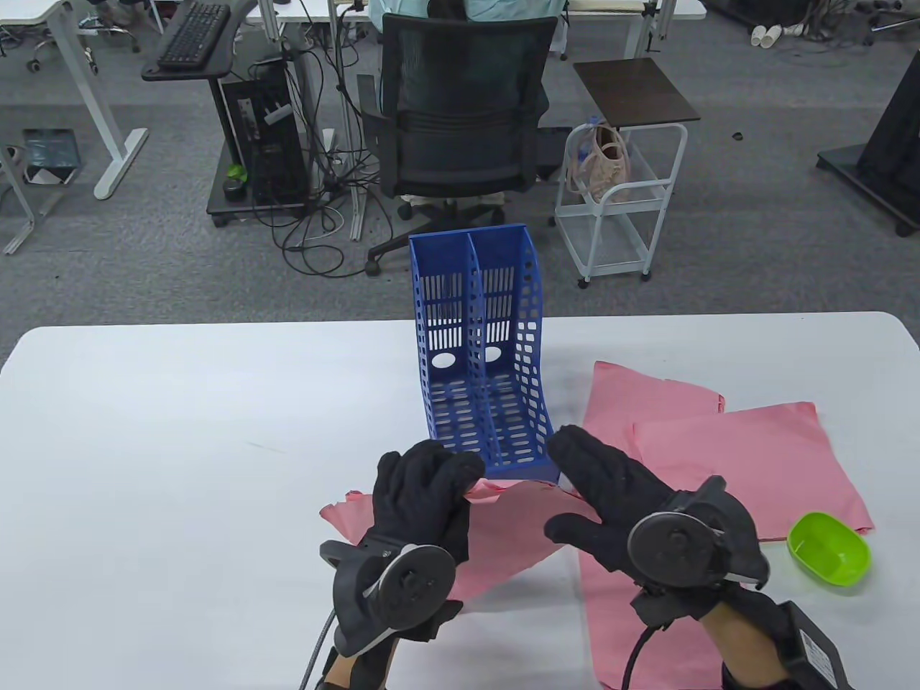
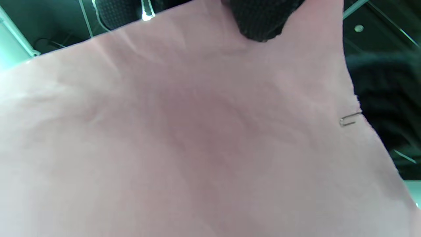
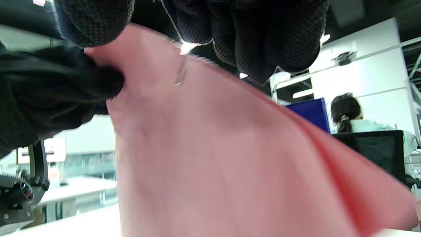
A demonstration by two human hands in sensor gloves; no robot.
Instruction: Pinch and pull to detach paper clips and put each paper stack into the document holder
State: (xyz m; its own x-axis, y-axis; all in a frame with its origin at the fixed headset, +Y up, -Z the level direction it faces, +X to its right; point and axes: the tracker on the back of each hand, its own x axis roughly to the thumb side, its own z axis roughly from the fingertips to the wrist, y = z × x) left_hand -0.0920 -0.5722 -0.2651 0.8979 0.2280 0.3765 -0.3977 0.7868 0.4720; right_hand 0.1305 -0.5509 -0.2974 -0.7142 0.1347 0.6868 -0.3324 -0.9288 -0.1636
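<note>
Just in front of the holder (image 1: 474, 345), the left hand (image 1: 420, 496) pinched the lifted stack (image 1: 503, 532) at its edge while the right hand (image 1: 611, 496), fingers curled, closed on the clip (image 3: 180, 74); a skewed pull risked tearing the paper.

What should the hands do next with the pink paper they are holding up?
Probably the right hand should pinch the paper clip and slide it off the edge. The left hand already grips the raised pink paper stack, the clip is still on its edge near the right fingers, and the blue document holder stands just behind, empty.
</note>
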